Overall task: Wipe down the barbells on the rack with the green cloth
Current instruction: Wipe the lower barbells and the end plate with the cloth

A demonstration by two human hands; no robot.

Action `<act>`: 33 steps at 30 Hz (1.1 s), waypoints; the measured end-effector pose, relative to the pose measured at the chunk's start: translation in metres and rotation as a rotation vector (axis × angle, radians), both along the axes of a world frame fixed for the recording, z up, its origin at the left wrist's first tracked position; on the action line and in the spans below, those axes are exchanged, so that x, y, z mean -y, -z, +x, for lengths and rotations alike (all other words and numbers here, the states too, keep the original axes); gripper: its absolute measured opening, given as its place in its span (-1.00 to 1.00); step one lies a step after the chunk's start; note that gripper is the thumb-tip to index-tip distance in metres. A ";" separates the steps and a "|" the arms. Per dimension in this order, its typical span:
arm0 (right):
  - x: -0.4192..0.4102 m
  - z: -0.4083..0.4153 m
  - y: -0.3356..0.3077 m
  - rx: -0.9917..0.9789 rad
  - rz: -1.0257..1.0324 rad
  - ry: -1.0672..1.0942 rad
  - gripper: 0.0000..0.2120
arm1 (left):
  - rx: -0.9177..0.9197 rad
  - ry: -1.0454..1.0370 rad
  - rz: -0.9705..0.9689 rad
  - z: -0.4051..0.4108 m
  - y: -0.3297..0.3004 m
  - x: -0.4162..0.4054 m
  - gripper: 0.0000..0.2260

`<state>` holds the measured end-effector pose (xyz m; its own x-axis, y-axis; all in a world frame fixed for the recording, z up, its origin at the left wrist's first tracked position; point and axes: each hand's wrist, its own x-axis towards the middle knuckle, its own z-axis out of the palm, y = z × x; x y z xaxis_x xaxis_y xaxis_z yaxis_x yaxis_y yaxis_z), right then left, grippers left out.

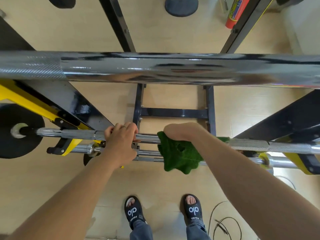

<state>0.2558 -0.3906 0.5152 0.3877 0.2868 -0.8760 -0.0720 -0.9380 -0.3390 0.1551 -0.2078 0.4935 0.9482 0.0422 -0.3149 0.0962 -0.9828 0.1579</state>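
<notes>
Nearest, the right hand (180, 132) clenched the green cloth (178, 153) around the middle barbell (149, 138), whose long axis ran left to right, bare chrome stretching toward the left hand (121, 141) gripping it just beside. Farther off, the thick top barbell (155, 68) lay parallel, untouched; no containers showed.

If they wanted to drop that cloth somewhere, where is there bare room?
Bare floor lies between the sandals and the lower barbells. It is crowded where the left hand and right hand hold the green cloth, and cables clutter the right.
</notes>
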 end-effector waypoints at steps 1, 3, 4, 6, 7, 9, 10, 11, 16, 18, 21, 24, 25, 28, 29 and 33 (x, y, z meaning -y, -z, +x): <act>-0.014 -0.007 0.001 0.093 0.003 -0.074 -0.74 | -0.010 -0.002 -0.004 0.000 0.000 0.000 -0.57; -0.035 -0.032 0.006 0.461 -0.026 -0.191 -0.73 | -0.016 -0.002 -0.015 0.001 -0.001 0.001 -0.57; -0.037 -0.047 0.011 0.679 -0.027 -0.199 -0.72 | -0.021 -0.005 -0.018 0.000 -0.002 0.000 -0.56; -0.028 -0.068 0.018 0.980 0.030 -0.194 -0.67 | -0.028 0.011 -0.020 0.002 -0.002 -0.002 -0.55; -0.018 -0.076 0.026 1.077 0.078 -0.212 -0.64 | -0.031 0.015 -0.022 0.000 -0.001 -0.003 -0.55; 0.006 -0.081 0.040 1.188 0.126 -0.293 -0.64 | -0.033 0.013 -0.025 0.000 0.000 -0.005 -0.54; 0.022 -0.081 0.044 1.197 0.097 -0.312 -0.66 | -0.040 0.010 -0.029 0.000 0.001 -0.005 -0.53; 0.042 -0.081 0.046 1.191 0.047 -0.311 -0.66 | -0.042 0.010 -0.038 0.000 0.002 -0.006 -0.53; 0.103 -0.066 0.020 1.055 -0.312 -0.157 -0.59 | -0.028 0.021 -0.025 -0.001 0.000 -0.004 -0.54; 0.084 -0.052 0.015 0.948 -0.421 -0.174 -0.63 | -0.020 0.021 -0.033 -0.001 0.000 -0.003 -0.55; 0.063 -0.029 0.014 0.669 -0.403 -0.185 -0.63 | 0.005 0.019 -0.048 -0.002 0.000 -0.003 -0.58; 0.031 -0.013 0.011 0.304 -0.285 -0.065 -0.66 | 0.004 0.039 -0.063 -0.003 0.000 -0.003 -0.58; 0.008 -0.012 0.011 0.240 -0.215 -0.051 -0.66 | -0.005 0.040 -0.078 -0.002 0.000 -0.002 -0.57; -0.075 -0.022 0.015 0.329 -0.026 -0.226 -0.71 | -0.035 -0.009 -0.174 0.001 -0.002 -0.008 -0.46; -0.095 -0.029 0.016 0.424 -0.013 -0.254 -0.75 | -0.042 -0.040 -0.226 0.000 -0.004 -0.013 -0.40; -0.101 -0.068 0.013 0.914 -0.004 -0.235 -0.75 | 0.045 -0.016 -0.144 -0.013 -0.016 -0.059 -0.11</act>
